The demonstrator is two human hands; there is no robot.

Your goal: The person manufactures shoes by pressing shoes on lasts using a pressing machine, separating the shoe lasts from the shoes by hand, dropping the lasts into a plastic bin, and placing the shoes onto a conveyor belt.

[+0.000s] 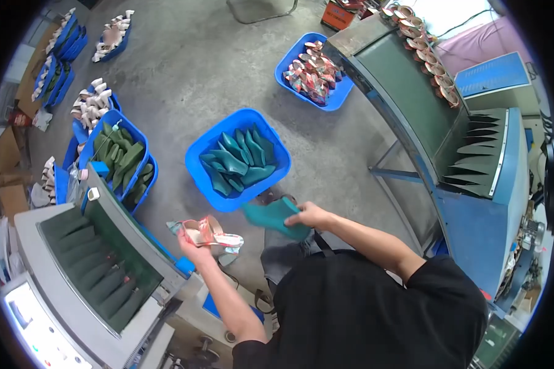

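My left hand [195,251] is closed around a patterned red-and-white sandal [209,232], held level with its strap facing up. In my right hand [309,216] is a teal shoe last [273,216], gripped at one end and slightly blurred. The two things are apart, side by side in front of my body. Just beyond them on the floor stands a blue tub [194,161] holding several teal shoe lasts [243,154]. The undersides of the sandal and the fingertips beneath it are partly hidden.
To my left is a machine with dark curtain strips [98,264]. On the right a conveyor [406,86] carries a row of sandals [428,55]. Another blue tub [337,101] holds patterned sandals; a tub of green lasts [120,154] sits at left among others.
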